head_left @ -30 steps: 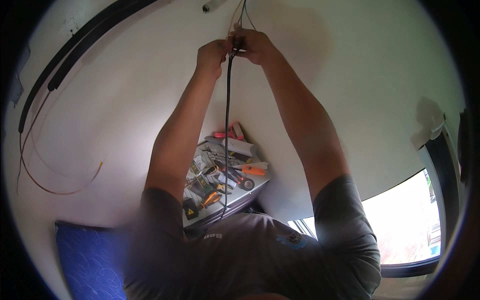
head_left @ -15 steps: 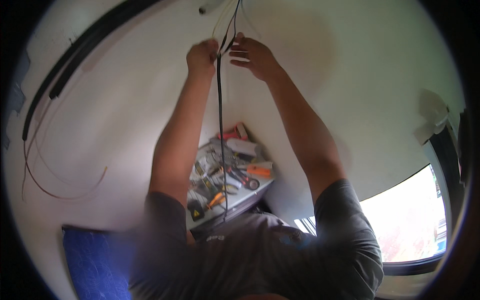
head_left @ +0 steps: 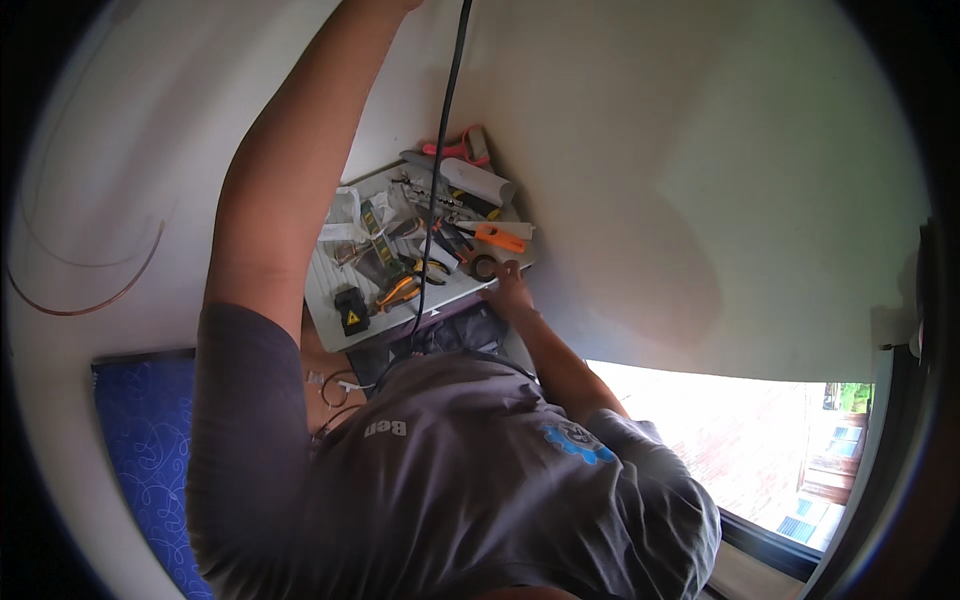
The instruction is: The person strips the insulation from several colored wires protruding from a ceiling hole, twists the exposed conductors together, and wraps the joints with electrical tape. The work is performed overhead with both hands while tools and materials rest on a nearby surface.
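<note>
My right hand [head_left: 511,292] is down at the right edge of the tool-covered tabletop. Its fingers are apart, at the side of a roll of black tape [head_left: 483,267] that lies on the top. I see no firm grip on it. My left forearm [head_left: 310,130] reaches up past the upper edge, so the hand and whatever it holds are out of view. A black cable [head_left: 440,165] hangs from above, across the tabletop, toward my waist.
Pliers with yellow-orange handles [head_left: 400,292], an orange-handled tool [head_left: 500,237], a black box with a yellow warning triangle [head_left: 351,312] and a red-handled tool [head_left: 470,147] lie on the tabletop [head_left: 325,285]. A blue patterned panel [head_left: 145,450] stands left; a window [head_left: 700,430] is right.
My right hand has left the wires overhead and come down to the tape. My left hand has passed out of view at the top. The view has tilted down toward the tabletop.
</note>
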